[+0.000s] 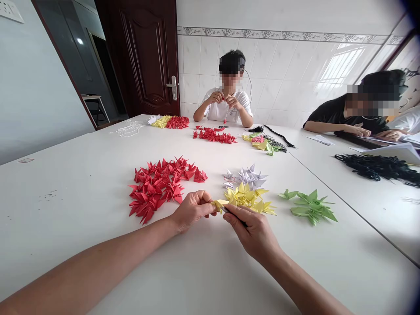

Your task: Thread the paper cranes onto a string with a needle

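Counts, placed from the yellow crane pile (pixel 244 197) (1): 1 red crane pile (pixel 154 186) left, 1 white crane pile (pixel 251 177) just behind, 1 green crane cluster (pixel 313 209) right, 1 loose green crane (pixel 288 194) between. In front: 1 left hand (pixel 193 210), 1 right hand (pixel 255 225), 1 yellow folded paper (pixel 219 204), 1 dark slim tool (pixel 226 210). Far behind: 1 red crane heap (pixel 216 136), 1 red-yellow-white crane row (pixel 175 122), 1 mixed-colour bundle (pixel 260 143), 1 white-shirted co-worker (pixel 231 109), 1 door (pixel 144 52). Behind right: 1 black cord heap (pixel 374 166), 1 black-shirted co-worker (pixel 328 111). Cranes per pile overlap, uncountable.

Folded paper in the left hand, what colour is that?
Yellow; the folded paper shows best in the head view, in the left hand.
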A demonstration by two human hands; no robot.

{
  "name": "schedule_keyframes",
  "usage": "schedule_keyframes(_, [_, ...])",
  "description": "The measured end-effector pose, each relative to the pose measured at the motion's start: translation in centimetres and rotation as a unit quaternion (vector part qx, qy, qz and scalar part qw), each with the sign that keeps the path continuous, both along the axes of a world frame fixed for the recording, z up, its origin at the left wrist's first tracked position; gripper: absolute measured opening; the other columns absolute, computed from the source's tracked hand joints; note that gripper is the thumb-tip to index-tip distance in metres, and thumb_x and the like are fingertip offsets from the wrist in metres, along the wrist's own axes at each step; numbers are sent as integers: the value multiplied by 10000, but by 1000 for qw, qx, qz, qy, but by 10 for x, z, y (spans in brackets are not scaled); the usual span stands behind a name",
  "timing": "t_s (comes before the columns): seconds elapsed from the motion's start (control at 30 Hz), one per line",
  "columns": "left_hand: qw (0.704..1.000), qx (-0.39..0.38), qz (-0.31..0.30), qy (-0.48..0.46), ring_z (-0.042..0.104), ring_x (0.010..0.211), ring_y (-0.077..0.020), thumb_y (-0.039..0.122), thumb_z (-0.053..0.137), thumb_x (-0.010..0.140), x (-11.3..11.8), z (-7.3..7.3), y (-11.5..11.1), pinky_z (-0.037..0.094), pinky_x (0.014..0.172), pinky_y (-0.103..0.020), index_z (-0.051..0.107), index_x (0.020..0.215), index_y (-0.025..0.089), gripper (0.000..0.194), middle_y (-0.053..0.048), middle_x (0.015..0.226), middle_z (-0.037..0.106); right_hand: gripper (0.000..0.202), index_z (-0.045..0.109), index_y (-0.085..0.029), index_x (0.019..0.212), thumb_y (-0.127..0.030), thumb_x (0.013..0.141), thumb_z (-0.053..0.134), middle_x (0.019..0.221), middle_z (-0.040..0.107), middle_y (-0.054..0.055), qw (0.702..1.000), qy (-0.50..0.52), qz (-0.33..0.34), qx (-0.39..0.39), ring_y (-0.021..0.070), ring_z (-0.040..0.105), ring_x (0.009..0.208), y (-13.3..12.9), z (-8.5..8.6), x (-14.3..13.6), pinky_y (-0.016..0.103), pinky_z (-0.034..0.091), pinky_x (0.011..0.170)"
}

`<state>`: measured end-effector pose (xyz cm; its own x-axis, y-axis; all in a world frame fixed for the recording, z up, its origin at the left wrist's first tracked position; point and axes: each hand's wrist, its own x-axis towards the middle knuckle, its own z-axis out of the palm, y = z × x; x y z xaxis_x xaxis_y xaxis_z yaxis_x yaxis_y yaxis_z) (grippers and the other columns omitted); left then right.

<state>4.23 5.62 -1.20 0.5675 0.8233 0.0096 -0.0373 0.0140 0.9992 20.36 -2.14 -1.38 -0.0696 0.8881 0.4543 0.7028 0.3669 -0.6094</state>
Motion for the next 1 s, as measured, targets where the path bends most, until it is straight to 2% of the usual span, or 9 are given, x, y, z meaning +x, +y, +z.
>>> schedule_keyframes(0.13, [1000, 4, -2, 8, 539, 623, -117, 247, 627, 665, 0, 2, -1, 388, 570, -230, 493, 634, 161, 162, 6, 611, 560, 239, 684, -215, 909, -265, 876, 452, 701, 658, 27, 1000, -3, 1, -3, 148, 599, 601, 0, 0, -1, 234, 475, 554])
schedule_keyframes(0.33, [1000, 7, 3, 9, 547, 629, -119, 249, 628, 672, 0, 0, -1, 395, 585, -233, 508, 639, 161, 152, 10, 614, 567, 236, 689, -224, 912, -270, 872, 461, 792, 678, 46, 1000, 1, 6, -4, 169, 623, 675, 2, -3, 1, 249, 494, 606])
schedule_keyframes(0.53, [1000, -12, 10, -7, 543, 622, -119, 245, 637, 672, 0, 1, -1, 389, 583, -235, 509, 638, 159, 158, 12, 610, 576, 263, 692, -221, 877, -275, 883, 434, 626, 609, 12, 1000, -10, 8, 3, 139, 553, 535, 3, -3, 0, 221, 438, 503])
schedule_keyframes(0.63, [1000, -15, 14, -5, 536, 628, -116, 243, 628, 689, 0, 2, -1, 390, 595, -235, 503, 651, 159, 155, 4, 615, 588, 270, 689, -212, 893, -277, 886, 427, 631, 617, 17, 1000, 12, 6, 15, 142, 557, 536, 2, -3, 0, 222, 437, 497])
schedule_keyframes(0.7, [1000, -16, 19, 0, 531, 635, -114, 255, 626, 703, 0, 1, 0, 392, 599, -234, 499, 666, 160, 163, 2, 626, 593, 252, 681, -200, 935, -292, 874, 454, 710, 658, 40, 998, 46, -13, 34, 159, 597, 602, 3, -1, 2, 230, 464, 531])
schedule_keyframes(0.8, [1000, -10, 27, 13, 525, 634, -111, 285, 620, 722, 0, 0, 1, 395, 585, -228, 494, 691, 163, 178, 1, 649, 598, 270, 669, -170, 978, -345, 834, 522, 833, 696, 75, 990, 105, -79, 60, 191, 636, 704, 6, 3, 10, 259, 502, 603])
schedule_keyframes(0.9, [999, 6, 20, 39, 516, 609, -107, 304, 613, 730, 0, -3, 2, 393, 559, -220, 499, 731, 167, 178, 9, 647, 589, 338, 671, -144, 985, -404, 800, 560, 755, 702, 69, 976, 151, -145, 55, 189, 635, 641, 10, 9, 22, 273, 508, 562])
schedule_keyframes(1.0, [998, 14, 5, 60, 529, 629, -113, 324, 618, 729, 2, -5, 2, 387, 539, -211, 511, 850, 176, 220, 13, 683, 578, 381, 681, -140, 957, -454, 761, 589, 696, 691, 61, 964, 191, -180, 51, 189, 627, 617, 14, 13, 33, 276, 499, 528])
